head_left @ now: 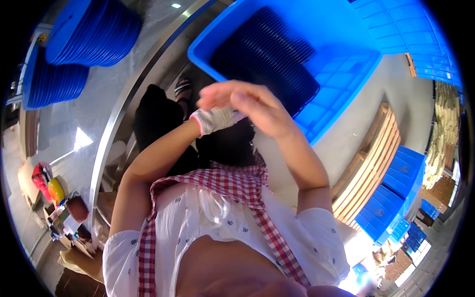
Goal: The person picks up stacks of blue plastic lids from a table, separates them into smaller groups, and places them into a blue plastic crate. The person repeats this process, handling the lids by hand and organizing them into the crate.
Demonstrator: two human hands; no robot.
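My left hand (pixel 220 120) wears a whitish glove with a pink cuff edge, in front of my waist. Its fingers are mostly hidden behind my right hand (pixel 255 105). That right hand is bare and slightly blurred, crossing over the gloved one with its fingers stretched toward the left and the thumb apart from them. I see nothing held in it. Just beyond both hands stands a big blue plastic bin (pixel 341 94), with stacks of thin dark ribbed pieces (pixel 267 54) inside, black or dark blue.
A metal-edged table (pixel 106 128) runs along my left, bearing tall stacks of blue round discs (pixel 99 34) and, nearer, a clutter of small items (pixel 57 193). On the right are wooden pallets (pixel 371 163), blue lidded boxes (pixel 381 208) and another blue crate (pixel 420 39).
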